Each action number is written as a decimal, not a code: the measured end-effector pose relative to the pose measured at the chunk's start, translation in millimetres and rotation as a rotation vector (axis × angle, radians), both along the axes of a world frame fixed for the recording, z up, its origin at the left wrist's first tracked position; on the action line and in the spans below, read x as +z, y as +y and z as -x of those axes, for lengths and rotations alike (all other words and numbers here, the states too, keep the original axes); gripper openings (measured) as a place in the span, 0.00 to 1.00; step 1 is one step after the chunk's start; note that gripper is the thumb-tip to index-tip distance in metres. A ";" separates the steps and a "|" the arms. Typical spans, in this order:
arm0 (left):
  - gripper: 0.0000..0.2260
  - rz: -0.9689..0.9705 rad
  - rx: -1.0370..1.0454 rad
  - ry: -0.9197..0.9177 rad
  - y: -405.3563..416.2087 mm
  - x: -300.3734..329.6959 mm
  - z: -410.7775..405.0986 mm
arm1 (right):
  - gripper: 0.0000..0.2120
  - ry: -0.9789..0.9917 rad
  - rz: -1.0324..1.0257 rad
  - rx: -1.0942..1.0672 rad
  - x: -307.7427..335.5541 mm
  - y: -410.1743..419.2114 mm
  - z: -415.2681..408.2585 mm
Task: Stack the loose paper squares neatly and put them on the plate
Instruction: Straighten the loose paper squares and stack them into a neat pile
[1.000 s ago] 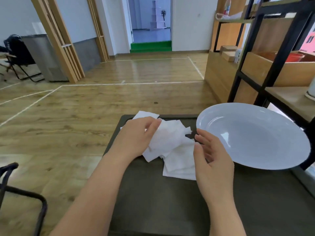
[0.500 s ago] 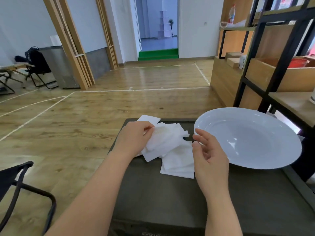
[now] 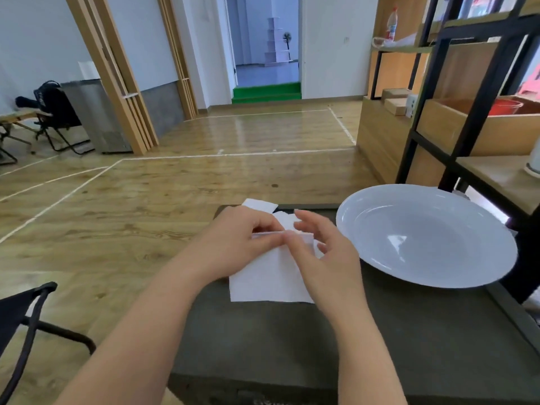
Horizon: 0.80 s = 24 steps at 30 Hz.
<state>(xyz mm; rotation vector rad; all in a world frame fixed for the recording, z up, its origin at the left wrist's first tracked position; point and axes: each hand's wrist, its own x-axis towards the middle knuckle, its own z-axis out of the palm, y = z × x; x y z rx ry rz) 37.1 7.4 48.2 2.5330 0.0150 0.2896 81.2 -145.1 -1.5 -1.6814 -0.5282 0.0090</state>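
White paper squares point(image 3: 264, 277) lie gathered in a rough pile on the dark table top point(image 3: 292, 346). My left hand point(image 3: 233, 244) pinches the pile's upper edge between thumb and fingers. My right hand point(image 3: 324, 258) rests on the pile's right side, its thumb meeting the left fingers at the top edge and its other fingers spread. One loose square point(image 3: 260, 205) pokes out beyond the left hand at the table's far edge. The large white plate point(image 3: 423, 233) stands to the right of the pile with nothing in it.
A black metal and wood shelf unit point(image 3: 455, 118) rises close behind and right of the plate. A black folding chair frame point(image 3: 29, 323) stands at the lower left. The wooden floor point(image 3: 146, 194) stretches beyond the table's far edge.
Both hands have come together over the squares. The spread papers are now drawn into a tighter pile, and the right hand has moved left onto it.
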 end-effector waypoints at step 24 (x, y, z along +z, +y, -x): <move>0.14 0.180 0.067 -0.177 11.5 -30.2 16.0 | 0.07 0.084 0.037 -0.205 9.0 -16.5 6.1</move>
